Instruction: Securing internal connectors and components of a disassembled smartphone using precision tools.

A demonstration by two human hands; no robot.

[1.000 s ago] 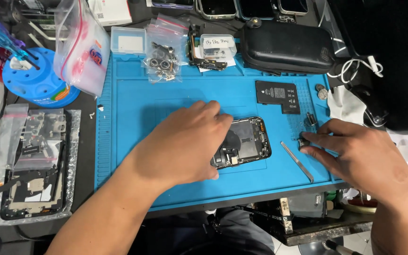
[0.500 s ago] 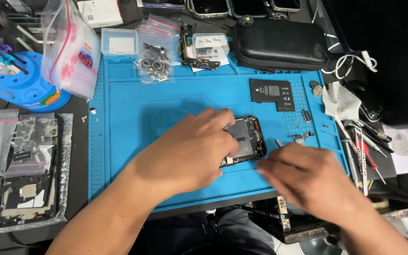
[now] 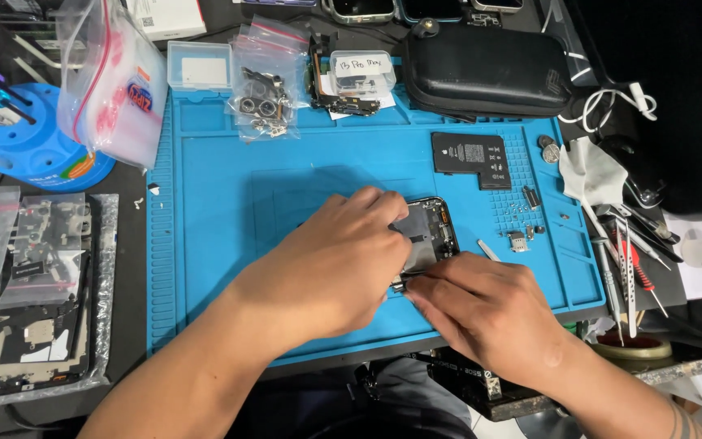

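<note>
An opened phone (image 3: 428, 236) is laid face-down near the middle of a blue work mat (image 3: 229, 244), with its inner parts turned up. It is covered over its left side by the left hand (image 3: 331, 264), whose fingers are curled and pressed down along the frame, apparently so that the phone is kept from sliding on the mat. The right hand (image 3: 489, 313) is brought in from the near right, its fingertips pressed together at the near edge of the phone; something small seems to be pinched there, but what it is cannot be told, as it is hidden by the fingers.

To the far right of the phone a flat black battery (image 3: 471, 158) is set aside on the mat, well apart from the work. Small screws and metal bits (image 3: 522, 219) are spread just right of the phone on the ribbed part of the mat, where they are kept from rolling. Tweezers and other fine tools (image 3: 623, 260) are lined up past the right edge of the mat, within reach of the right hand. At the far edge a black zip case (image 3: 485, 69) and clear bags of small parts (image 3: 262, 85) are lined up. On the left, off the mat, a second phone frame (image 3: 30, 301) is kept in a clear bag.
</note>
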